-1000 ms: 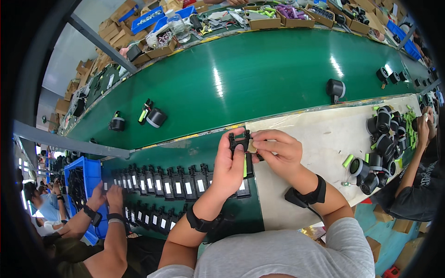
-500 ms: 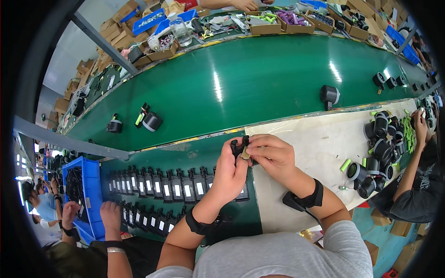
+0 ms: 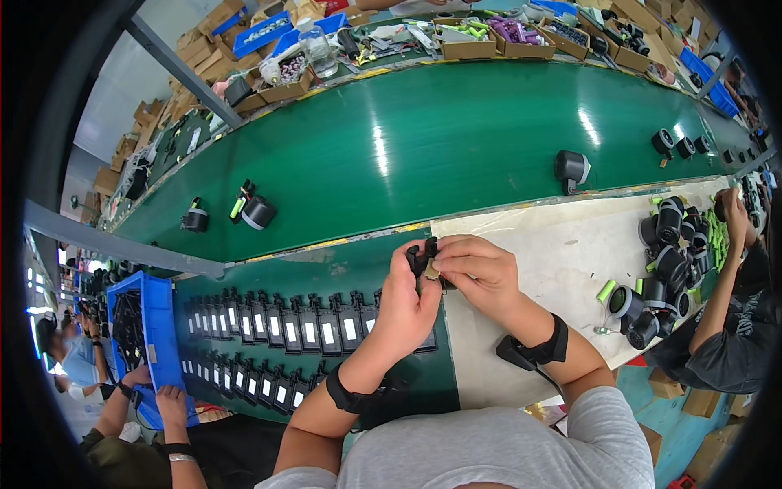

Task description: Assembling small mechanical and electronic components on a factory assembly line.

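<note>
My left hand [image 3: 405,303] is closed around a black plastic part [image 3: 416,261] with two short prongs standing up at its top. The fingers cover most of that part. My right hand [image 3: 482,277] pinches a small flat tan piece [image 3: 431,272] against it with thumb and fingertips. Both hands meet above the seam between the green worktop and a pale sheet. To the left of my left hand, two rows of flat black plastic cases [image 3: 309,328] with white labels lie on the green surface.
Beyond runs a green conveyor belt [image 3: 472,138] carrying black round motor units [image 3: 259,212] with green cells. A pile of similar units [image 3: 672,265] lies on the pale sheet [image 3: 521,236] at right. At left, a co-worker's hands [image 3: 169,406] are by a blue bin [image 3: 163,326]. Another person works at right.
The units on the belt have slid slightly left. The left co-worker's hands have dropped to the bin's near edge. My hands hold almost the same pose.
</note>
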Demonstrator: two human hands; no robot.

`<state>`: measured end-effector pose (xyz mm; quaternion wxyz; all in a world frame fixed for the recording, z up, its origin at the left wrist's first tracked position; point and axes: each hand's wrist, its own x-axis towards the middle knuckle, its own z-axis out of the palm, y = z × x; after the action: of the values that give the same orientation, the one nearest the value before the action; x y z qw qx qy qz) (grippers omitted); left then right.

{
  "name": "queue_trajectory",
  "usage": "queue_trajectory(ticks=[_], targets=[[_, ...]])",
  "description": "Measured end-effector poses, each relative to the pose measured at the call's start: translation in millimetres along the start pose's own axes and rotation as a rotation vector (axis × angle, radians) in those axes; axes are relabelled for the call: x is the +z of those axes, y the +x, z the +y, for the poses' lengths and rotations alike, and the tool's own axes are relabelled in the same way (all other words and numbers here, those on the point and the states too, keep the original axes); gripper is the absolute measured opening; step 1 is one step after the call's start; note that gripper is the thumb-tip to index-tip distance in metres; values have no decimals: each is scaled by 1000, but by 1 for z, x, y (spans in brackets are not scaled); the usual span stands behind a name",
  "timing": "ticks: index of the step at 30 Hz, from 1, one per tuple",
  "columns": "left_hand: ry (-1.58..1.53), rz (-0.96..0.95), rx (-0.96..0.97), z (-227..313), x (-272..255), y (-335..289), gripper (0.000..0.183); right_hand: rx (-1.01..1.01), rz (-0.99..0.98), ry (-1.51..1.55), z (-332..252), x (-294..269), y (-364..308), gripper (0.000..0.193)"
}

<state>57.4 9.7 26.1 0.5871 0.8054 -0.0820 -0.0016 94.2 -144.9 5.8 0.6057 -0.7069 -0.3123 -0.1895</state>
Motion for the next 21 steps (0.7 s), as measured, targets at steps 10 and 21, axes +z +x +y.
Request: queue_trajectory(ticks=[10,21], targets=[[55,51,201,8,4,-3,37,56,107,-107,-16,9,-5,24],[-69,143,138,4,11,-4,28,60,185,-191,-26,14,-6,22]])
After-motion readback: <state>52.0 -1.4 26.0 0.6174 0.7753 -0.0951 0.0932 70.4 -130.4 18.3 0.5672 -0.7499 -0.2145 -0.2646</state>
